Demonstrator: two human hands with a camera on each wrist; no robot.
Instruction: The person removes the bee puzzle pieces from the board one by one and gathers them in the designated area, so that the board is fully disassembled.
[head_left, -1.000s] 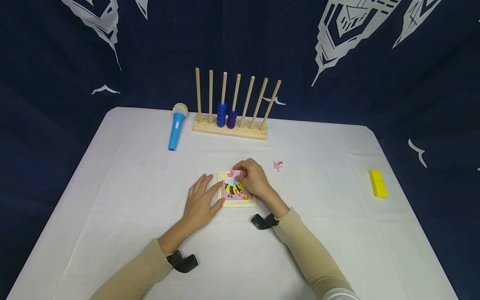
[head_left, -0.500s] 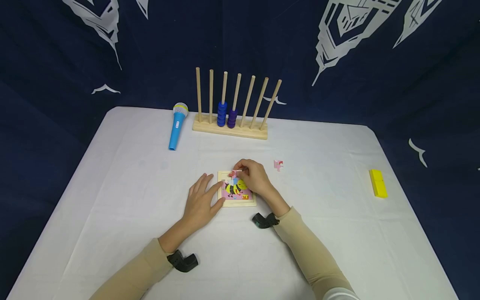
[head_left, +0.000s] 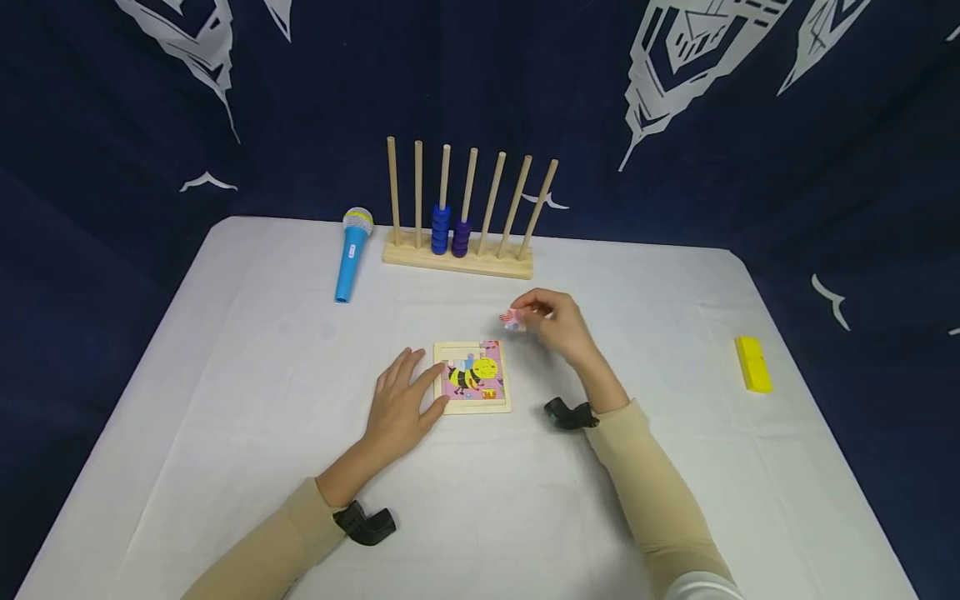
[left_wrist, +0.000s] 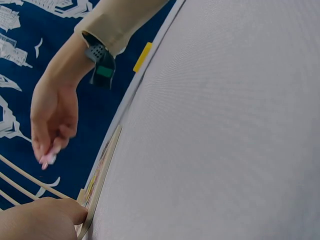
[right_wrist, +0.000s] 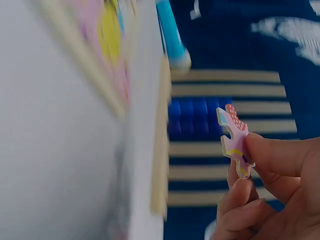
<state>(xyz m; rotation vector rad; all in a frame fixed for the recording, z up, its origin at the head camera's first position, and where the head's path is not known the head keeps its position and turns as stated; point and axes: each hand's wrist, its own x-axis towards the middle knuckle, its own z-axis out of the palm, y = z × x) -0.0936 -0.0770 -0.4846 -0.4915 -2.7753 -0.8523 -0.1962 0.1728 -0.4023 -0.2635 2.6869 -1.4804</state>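
Observation:
My right hand [head_left: 558,327] pinches a pink jigsaw piece [head_left: 512,320] between thumb and fingertips, raised off the table, up and to the right of the wooden puzzle tray [head_left: 471,408]. In the right wrist view the jigsaw piece [right_wrist: 235,142] shows red with white dots, a blue corner and yellow marks. A bee picture [head_left: 474,375] fills most of the tray; bare wood shows along its upper left. My left hand [head_left: 401,404] rests by the tray's left side, fingers extended, thumb and forefinger touching its edge. The left wrist view shows the left thumb [left_wrist: 47,217] against that edge.
Behind the tray stands a wooden peg rack [head_left: 457,260] with blue and purple beads on two pegs. A blue toy microphone [head_left: 351,258] lies left of it. A yellow block [head_left: 753,364] lies near the table's right edge.
My right hand has lifted the jigsaw piece off the tray's top and carried it right and away from me. It now covers where a loose pink piece lay. The left hand stays put.

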